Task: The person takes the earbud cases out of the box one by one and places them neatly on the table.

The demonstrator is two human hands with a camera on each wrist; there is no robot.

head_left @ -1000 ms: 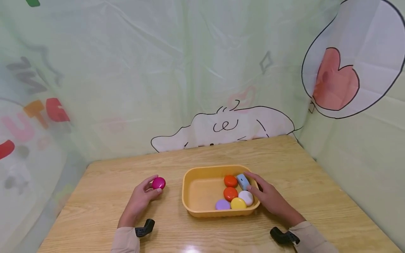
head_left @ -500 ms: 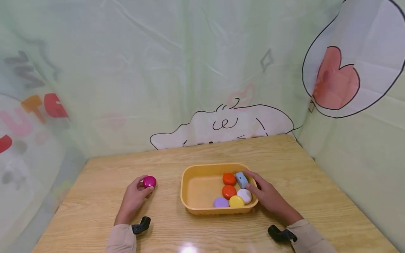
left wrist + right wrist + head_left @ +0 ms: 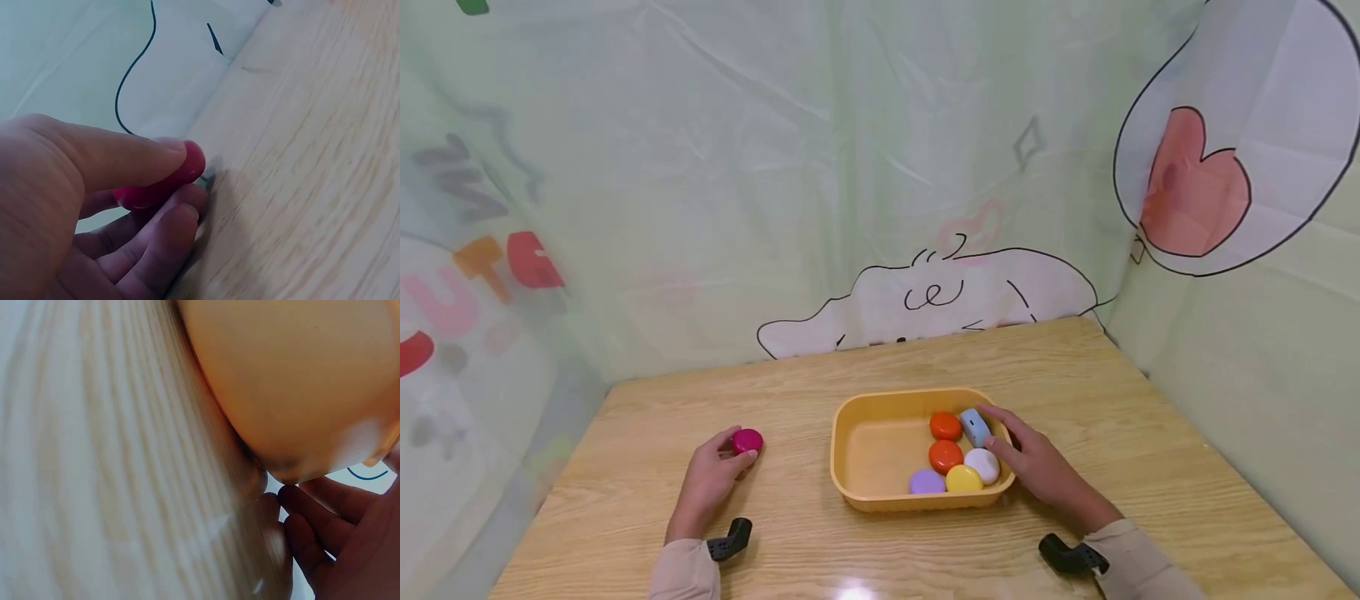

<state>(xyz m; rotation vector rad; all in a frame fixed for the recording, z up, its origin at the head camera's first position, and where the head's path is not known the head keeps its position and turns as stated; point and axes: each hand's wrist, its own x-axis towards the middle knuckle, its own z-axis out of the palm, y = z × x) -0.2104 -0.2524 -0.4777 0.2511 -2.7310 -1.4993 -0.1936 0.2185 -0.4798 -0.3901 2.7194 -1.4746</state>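
A glossy magenta disc with rounded edges (image 3: 747,441) is pinched between the thumb and fingers of my left hand (image 3: 711,477), low over the left part of the table. The left wrist view shows the thumb on one face of the disc (image 3: 195,161) and the fingers curled behind it, close to the wood. My right hand (image 3: 1041,468) grips the right end of a yellow-orange plastic tray (image 3: 880,503), thumb over the rim. In the right wrist view, its fingers (image 3: 312,519) lie along the outside of the tray wall (image 3: 294,381), near the table.
Inside the tray's right half are two red discs (image 3: 945,426), a light blue block (image 3: 975,427), a white disc (image 3: 982,465), a yellow disc (image 3: 964,479) and a purple disc (image 3: 927,482). A printed curtain (image 3: 737,167) stands along the back edge of the wooden table (image 3: 805,542).
My left hand has moved left with the magenta disc, away from the tray, and then slightly lower. My right hand keeps its place at the tray's right end.
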